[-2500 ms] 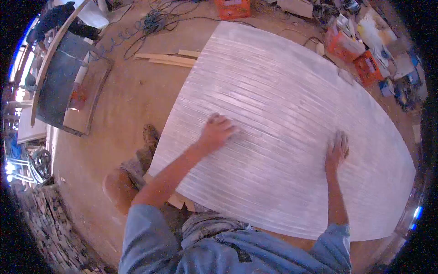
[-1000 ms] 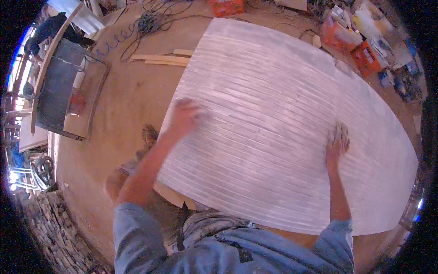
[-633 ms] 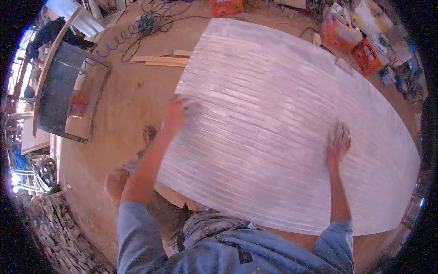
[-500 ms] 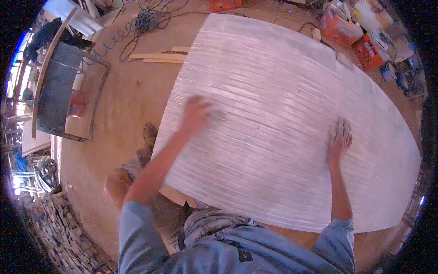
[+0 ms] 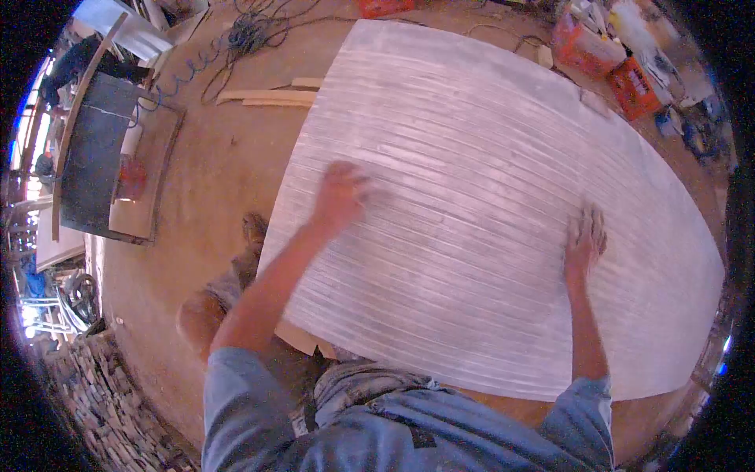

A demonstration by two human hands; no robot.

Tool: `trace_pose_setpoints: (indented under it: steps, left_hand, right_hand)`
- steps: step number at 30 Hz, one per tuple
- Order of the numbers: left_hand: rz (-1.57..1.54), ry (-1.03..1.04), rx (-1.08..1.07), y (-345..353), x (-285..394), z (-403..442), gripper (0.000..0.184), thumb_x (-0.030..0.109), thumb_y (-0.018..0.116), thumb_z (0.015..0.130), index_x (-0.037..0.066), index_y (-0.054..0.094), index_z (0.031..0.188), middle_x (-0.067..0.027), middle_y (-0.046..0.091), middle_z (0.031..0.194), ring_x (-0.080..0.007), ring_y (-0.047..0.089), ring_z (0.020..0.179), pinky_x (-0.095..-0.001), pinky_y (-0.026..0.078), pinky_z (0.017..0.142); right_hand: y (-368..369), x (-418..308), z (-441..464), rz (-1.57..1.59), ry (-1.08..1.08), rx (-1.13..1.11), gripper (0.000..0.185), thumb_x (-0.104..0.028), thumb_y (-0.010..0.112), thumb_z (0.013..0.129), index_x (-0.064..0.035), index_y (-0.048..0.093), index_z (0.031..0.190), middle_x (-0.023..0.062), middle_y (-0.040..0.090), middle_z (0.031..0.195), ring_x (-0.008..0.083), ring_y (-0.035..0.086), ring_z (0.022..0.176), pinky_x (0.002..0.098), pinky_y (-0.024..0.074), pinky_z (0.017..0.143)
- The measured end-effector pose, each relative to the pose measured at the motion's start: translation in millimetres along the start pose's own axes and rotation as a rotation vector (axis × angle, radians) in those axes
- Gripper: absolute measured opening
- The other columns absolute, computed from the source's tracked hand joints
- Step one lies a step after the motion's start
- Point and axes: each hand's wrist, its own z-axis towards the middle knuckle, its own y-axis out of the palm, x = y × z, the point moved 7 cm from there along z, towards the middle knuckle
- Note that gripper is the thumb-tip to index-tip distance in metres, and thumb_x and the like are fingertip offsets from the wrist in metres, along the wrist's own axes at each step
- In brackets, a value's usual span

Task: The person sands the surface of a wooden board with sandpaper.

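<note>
A large whitish curved panel point(image 5: 472, 315), ridged with many narrow strips and lines, fills the middle of the head view. My left hand point(image 5: 342, 197) is closed on its left part, fingers curled and smeared by motion. What it holds, if anything, is too blurred to make out. Farther right, my right hand point(image 5: 585, 236) lies flat on the panel with fingers stretched out and whitish, holding nothing.
Wooden strips point(image 5: 267, 97) and a tangled coiled cable point(image 5: 250, 33) lie on the floor. At left stands a dark panelled frame point(image 5: 98, 157) with a person point(image 5: 75, 67) behind it. Orange crates point(image 5: 633, 88) are at upper right; stacked wood pieces point(image 5: 102, 385) at lower left.
My left hand stays in nearly the same place, still blurred; a greyish-green patch seen at its fingers before is no longer distinct. My right hand has not visibly moved.
</note>
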Motion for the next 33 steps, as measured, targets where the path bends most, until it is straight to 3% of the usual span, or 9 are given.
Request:
trace_pose_setpoints:
  steps: [5,10,17,21,23,25,27,30,33]
  left_hand:
    - [-0.046,-0.232,-0.088,-17,-62,-14,0.02,0.022,0.068,0.076,0.019,0.073,0.096,-0.0073,0.066,0.107,-0.0309,0.056,0.108,-0.0474,0.039,0.101]
    - [-0.185,0.049,-0.058,-3,99,45,0.032,0.015,0.069,0.07,0.02,0.068,0.102,-0.0048,0.064,0.103,-0.0283,0.056,0.104,-0.0463,0.04,0.098]
    - [0.076,-0.273,0.074,5,-117,-16,0.038,0.005,0.067,0.065,0.019,0.068,0.101,-0.0034,0.062,0.107,-0.0329,0.053,0.107,-0.0493,0.038,0.098]
    - [-0.114,-0.117,0.079,1,32,54,0.039,0.006,0.066,0.066,0.017,0.068,0.103,-0.0012,0.062,0.107,-0.0298,0.053,0.109,-0.0481,0.038,0.1]
    - [-0.228,-0.079,-0.081,7,37,67,0.04,0.008,0.068,0.067,0.015,0.068,0.106,-0.0078,0.063,0.111,-0.0319,0.05,0.116,-0.0497,0.033,0.105]
    - [-0.045,-0.027,0.127,-6,-12,43,0.038,0.008,0.068,0.066,0.022,0.071,0.102,-0.001,0.064,0.106,-0.0275,0.053,0.109,-0.0464,0.038,0.1]
    - [-0.008,-0.314,0.009,-8,-96,6,0.038,0.01,0.069,0.067,0.025,0.071,0.102,-0.0011,0.065,0.108,-0.0271,0.053,0.11,-0.0457,0.039,0.1]
    - [-0.074,-0.361,-0.018,-21,-89,18,0.035,0.013,0.069,0.068,0.025,0.071,0.101,-0.0014,0.065,0.11,-0.0277,0.052,0.111,-0.0455,0.039,0.1]
    - [-0.105,-0.1,0.118,23,37,57,0.031,0.014,0.069,0.072,0.024,0.071,0.101,-0.0033,0.065,0.107,-0.0295,0.054,0.109,-0.0485,0.039,0.099]
  right_hand:
    - [-3,-1,-4,0.027,-0.027,0.093,0.054,-0.035,0.051,0.095,-0.0169,0.038,0.145,0.0075,0.035,0.15,0.0256,0.029,0.14,0.0463,0.0198,0.113]
    - [-1,-2,0,-0.053,0.014,0.052,0.054,-0.035,0.051,0.095,-0.0169,0.038,0.145,0.0069,0.035,0.15,0.0249,0.029,0.14,0.0474,0.0199,0.112]
    - [3,3,-4,0.027,0.005,0.088,0.053,-0.035,0.051,0.095,-0.0176,0.039,0.144,0.0061,0.035,0.15,0.0245,0.029,0.14,0.0461,0.0202,0.112]
    - [-1,0,-3,-0.025,-0.006,0.068,0.052,-0.035,0.05,0.095,-0.0181,0.04,0.144,0.0059,0.035,0.15,0.0241,0.03,0.139,0.0449,0.0203,0.113]
    - [-5,-4,-1,-0.028,-0.034,0.082,0.052,-0.035,0.05,0.095,-0.0184,0.04,0.144,0.0059,0.035,0.15,0.024,0.03,0.139,0.0447,0.0202,0.113]
    - [-5,-5,-1,0.026,0.029,0.021,0.051,-0.035,0.048,0.096,-0.0192,0.04,0.144,0.0061,0.035,0.15,0.0242,0.03,0.139,0.0447,0.0201,0.113]
    - [-2,-6,0,0.008,0.015,0.038,0.051,-0.036,0.047,0.096,-0.0198,0.04,0.144,0.006,0.035,0.15,0.0241,0.029,0.139,0.0448,0.0197,0.113]
    - [-3,-5,-4,-0.038,0.008,0.045,0.051,-0.037,0.046,0.097,-0.0201,0.039,0.144,0.0058,0.036,0.149,0.024,0.029,0.14,0.0447,0.0186,0.114]
    - [-3,-4,-2,-0.016,0.017,0.043,0.051,-0.037,0.045,0.097,-0.0195,0.039,0.144,0.0057,0.036,0.149,0.0238,0.028,0.14,0.0444,0.0168,0.114]
